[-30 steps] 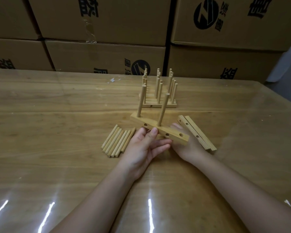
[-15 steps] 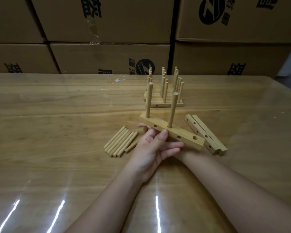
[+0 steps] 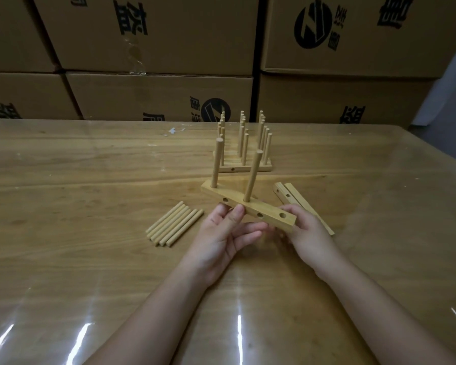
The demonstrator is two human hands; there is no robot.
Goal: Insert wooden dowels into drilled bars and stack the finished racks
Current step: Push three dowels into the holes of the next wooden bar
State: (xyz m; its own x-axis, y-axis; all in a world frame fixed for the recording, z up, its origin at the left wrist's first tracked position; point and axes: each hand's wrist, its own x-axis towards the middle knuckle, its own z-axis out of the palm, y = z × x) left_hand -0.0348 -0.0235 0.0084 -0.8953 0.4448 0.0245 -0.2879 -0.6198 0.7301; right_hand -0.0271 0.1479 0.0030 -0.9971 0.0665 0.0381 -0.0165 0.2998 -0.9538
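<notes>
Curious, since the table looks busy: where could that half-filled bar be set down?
Bare wooden tabletop lies left of the loose pale dowels. Crowded: around the held wooden bar, finished dowel racks and two spare drilled bars.

Single head-worn view, facing forward and down, near table [image 3: 77, 180], edges seemingly warped.

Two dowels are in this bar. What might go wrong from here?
The bar is held tilted between the left hand and right hand, not lying flat; it may slip. Its two tall dowels could swing into the finished racks just behind. A dropped bar might scatter the loose dowels beside it.
</notes>
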